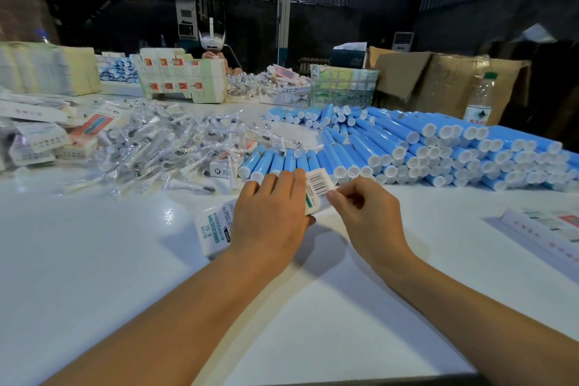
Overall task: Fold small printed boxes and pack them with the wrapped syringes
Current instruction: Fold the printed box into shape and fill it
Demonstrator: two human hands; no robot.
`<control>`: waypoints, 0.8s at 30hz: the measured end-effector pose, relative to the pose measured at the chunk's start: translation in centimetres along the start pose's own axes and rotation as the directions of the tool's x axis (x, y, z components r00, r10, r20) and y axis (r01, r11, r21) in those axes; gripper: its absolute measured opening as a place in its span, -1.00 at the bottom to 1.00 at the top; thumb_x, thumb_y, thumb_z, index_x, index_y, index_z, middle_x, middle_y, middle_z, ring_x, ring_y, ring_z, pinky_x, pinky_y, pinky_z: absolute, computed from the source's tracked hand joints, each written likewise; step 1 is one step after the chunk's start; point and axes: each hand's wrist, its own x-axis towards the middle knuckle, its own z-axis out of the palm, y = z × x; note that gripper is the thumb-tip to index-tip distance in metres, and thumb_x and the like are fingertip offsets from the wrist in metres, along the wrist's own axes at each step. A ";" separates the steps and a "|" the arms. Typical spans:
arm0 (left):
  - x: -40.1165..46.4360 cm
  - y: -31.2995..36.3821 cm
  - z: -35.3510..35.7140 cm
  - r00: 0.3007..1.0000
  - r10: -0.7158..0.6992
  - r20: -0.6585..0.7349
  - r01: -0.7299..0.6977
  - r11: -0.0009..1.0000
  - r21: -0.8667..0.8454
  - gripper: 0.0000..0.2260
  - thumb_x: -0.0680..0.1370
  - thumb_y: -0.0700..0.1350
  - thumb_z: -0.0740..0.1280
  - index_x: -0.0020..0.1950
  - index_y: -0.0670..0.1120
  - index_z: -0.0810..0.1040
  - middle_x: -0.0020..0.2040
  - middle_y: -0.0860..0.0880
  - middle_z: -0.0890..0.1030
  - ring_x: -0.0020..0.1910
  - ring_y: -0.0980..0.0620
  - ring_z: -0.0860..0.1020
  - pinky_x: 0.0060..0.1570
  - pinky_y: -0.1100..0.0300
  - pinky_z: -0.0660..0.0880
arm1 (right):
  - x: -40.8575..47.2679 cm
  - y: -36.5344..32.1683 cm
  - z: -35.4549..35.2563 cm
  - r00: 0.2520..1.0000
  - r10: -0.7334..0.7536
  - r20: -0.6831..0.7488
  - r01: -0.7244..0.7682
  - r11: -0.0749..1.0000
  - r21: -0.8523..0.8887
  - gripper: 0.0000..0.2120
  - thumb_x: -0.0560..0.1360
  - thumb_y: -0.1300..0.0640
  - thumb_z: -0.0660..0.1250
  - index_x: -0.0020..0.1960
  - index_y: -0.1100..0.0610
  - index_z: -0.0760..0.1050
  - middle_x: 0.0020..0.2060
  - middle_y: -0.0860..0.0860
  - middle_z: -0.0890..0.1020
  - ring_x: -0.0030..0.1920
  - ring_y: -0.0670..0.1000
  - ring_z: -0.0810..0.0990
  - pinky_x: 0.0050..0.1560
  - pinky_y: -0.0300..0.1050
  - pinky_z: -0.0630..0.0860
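A small white printed box (213,229) with teal lettering lies on the white table (94,260) in front of me. My left hand (269,213) lies over its middle, fingers wrapped around it. My right hand (363,210) pinches the box's barcode end flap (319,188) between thumb and curled fingers. A heap of clear-wrapped syringes (163,144) is spread across the table behind and to the left. Blue tubes (407,144) with white caps are stacked in rows to the right.
Finished and flat printed boxes (40,138) lie at the far left, with taller stacks (47,69) behind. A flat box strip (545,229) sits at the right edge. A water bottle (479,100) and cardboard cartons (438,78) stand at the back right. Another person (213,50) works across the table.
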 end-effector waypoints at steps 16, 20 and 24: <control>0.0 0.2 -0.4 0.999 0.006 0.043 -0.007 1.000 0.020 -0.36 0.43 0.19 0.37 0.37 -0.16 0.37 0.13 -0.05 0.53 0.08 -0.06 0.51 -0.05 0.09 0.39 | 0.0 -0.2 0.2 0.997 -0.080 0.004 0.080 0.997 -0.002 -0.79 0.47 0.19 0.39 -0.30 0.00 0.49 -0.31 -0.08 0.55 -0.30 -0.20 0.45 -0.29 -0.40 0.39; 0.0 0.4 -0.2 0.999 0.012 0.044 -0.013 1.000 0.024 -0.37 0.45 0.19 0.36 0.37 -0.16 0.36 0.15 -0.06 0.53 0.09 -0.06 0.50 -0.05 0.09 0.39 | -0.1 0.0 0.6 0.997 -0.078 -0.017 0.077 0.996 -0.046 -0.81 0.47 0.19 0.39 -0.30 0.04 0.49 -0.30 -0.06 0.53 -0.30 -0.12 0.45 -0.31 -0.36 0.36; 0.1 0.3 -0.2 0.997 0.073 0.017 -0.074 0.997 0.014 -0.37 0.21 0.13 0.58 0.13 -0.22 0.57 -0.10 -0.10 0.61 -0.18 -0.07 0.58 -0.27 0.10 0.47 | -0.3 0.3 1.0 0.995 -0.095 -0.003 0.095 0.993 -0.077 -0.81 0.48 0.21 0.38 -0.27 0.06 0.47 -0.30 -0.08 0.50 -0.24 -0.17 0.45 -0.27 -0.38 0.38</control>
